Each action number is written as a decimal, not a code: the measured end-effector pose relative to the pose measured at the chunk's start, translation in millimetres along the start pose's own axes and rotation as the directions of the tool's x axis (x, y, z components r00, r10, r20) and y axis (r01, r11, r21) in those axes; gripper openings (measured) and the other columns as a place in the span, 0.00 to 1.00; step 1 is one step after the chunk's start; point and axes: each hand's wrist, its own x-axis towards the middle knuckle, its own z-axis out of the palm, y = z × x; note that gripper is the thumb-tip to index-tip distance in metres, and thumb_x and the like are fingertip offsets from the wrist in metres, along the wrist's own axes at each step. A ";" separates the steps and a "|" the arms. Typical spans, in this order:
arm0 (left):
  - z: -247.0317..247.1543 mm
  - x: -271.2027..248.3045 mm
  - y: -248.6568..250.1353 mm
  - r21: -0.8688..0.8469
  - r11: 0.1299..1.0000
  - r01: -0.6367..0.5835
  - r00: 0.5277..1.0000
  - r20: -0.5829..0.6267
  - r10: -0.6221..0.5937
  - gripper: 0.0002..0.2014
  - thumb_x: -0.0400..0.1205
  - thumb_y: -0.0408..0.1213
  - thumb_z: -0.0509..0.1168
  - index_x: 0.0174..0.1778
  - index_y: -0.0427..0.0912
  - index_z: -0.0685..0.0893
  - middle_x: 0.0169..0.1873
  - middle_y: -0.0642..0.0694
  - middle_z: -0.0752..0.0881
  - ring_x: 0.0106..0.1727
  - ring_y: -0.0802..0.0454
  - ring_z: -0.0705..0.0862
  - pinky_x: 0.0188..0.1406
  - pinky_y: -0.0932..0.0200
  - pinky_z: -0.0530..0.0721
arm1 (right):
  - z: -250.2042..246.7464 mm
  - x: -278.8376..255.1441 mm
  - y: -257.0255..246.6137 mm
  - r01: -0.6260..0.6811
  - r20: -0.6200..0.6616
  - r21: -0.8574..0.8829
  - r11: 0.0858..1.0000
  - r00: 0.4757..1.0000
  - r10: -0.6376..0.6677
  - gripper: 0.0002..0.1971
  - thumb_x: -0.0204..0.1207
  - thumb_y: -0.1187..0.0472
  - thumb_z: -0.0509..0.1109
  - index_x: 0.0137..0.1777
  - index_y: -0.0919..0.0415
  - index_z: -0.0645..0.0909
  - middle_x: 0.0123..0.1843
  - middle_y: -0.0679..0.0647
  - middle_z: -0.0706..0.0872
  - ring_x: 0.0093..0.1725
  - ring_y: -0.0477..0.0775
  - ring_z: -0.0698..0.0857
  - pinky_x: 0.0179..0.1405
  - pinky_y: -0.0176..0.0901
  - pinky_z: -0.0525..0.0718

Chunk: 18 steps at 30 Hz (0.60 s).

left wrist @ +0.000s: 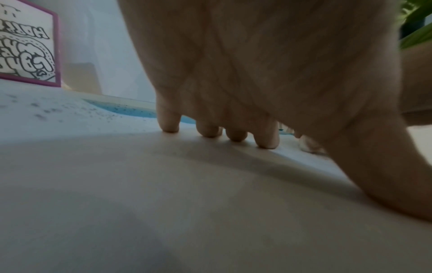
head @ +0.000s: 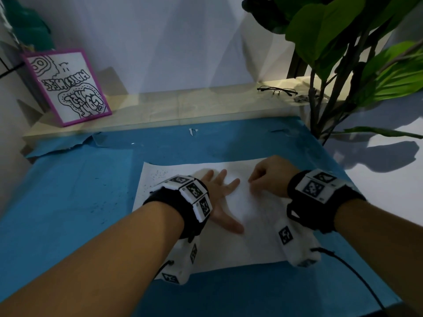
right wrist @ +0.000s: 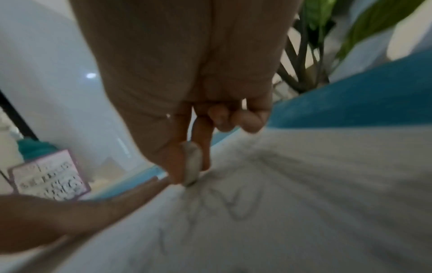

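On the blue mat, one sheet of paper lies flat before me. My left hand is spread on it, fingers straight, pressing it down. My right hand pinches one small eraser, its tip touching faint pencil marks. Step, I judge: rubbing out the scribble. Next calls for short strokes and a firm hold so the paper won't crease. Count: one sheet, one eraser.

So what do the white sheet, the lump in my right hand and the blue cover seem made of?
White sheet: matte paper, thin, bearing faint pencil lines. Lump pinched by right hand: likely rubber eraser, dull off-white, grey-smudged. Blue cover: thin paper or plastic film, torn along its far edge.
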 end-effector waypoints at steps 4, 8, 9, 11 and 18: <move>-0.2 -0.5 0.0 0.011 1.000 -0.003 1.000 -0.004 0.003 0.56 0.68 0.73 0.64 0.81 0.61 0.33 0.82 0.51 0.31 0.83 0.42 0.34 0.77 0.34 0.38 | 12.3 -9.1 -7.9 0.098 0.181 -0.082 0.992 0.980 -0.082 0.02 0.66 0.60 0.77 0.39 0.55 0.89 0.39 0.47 0.88 0.36 0.40 0.81 0.33 0.30 0.76; -2.3 -0.2 3.2 0.002 1.000 0.004 1.000 0.006 -0.004 0.57 0.68 0.73 0.65 0.81 0.61 0.33 0.82 0.51 0.32 0.83 0.42 0.33 0.77 0.32 0.40 | -2.9 5.3 0.7 -0.007 -0.017 -0.027 1.000 1.000 0.006 0.02 0.67 0.61 0.76 0.40 0.55 0.89 0.45 0.48 0.90 0.42 0.46 0.84 0.33 0.33 0.77; -2.3 -0.6 2.8 0.002 1.000 0.004 1.000 0.008 -0.004 0.57 0.68 0.73 0.65 0.81 0.61 0.33 0.82 0.51 0.31 0.83 0.42 0.33 0.77 0.32 0.40 | -1.6 6.8 -0.5 0.005 -0.030 -0.059 0.998 1.000 -0.007 0.03 0.68 0.62 0.75 0.41 0.56 0.89 0.46 0.49 0.89 0.44 0.47 0.84 0.35 0.34 0.77; -2.0 -1.2 1.6 0.000 1.000 -0.003 1.000 0.007 0.003 0.57 0.68 0.73 0.65 0.81 0.62 0.33 0.82 0.50 0.31 0.83 0.42 0.33 0.77 0.33 0.39 | 8.7 0.8 -6.7 0.069 0.050 -0.108 0.992 0.997 -0.064 0.05 0.69 0.61 0.75 0.44 0.57 0.89 0.42 0.47 0.87 0.41 0.45 0.83 0.32 0.32 0.77; -2.8 2.2 2.6 0.010 1.000 -0.005 1.000 0.027 0.005 0.58 0.68 0.73 0.65 0.81 0.60 0.31 0.82 0.51 0.30 0.83 0.42 0.33 0.77 0.31 0.41 | -11.9 20.2 -1.2 -0.024 0.008 -0.082 0.996 1.000 0.024 0.09 0.67 0.58 0.79 0.47 0.58 0.90 0.48 0.49 0.90 0.47 0.48 0.85 0.41 0.37 0.78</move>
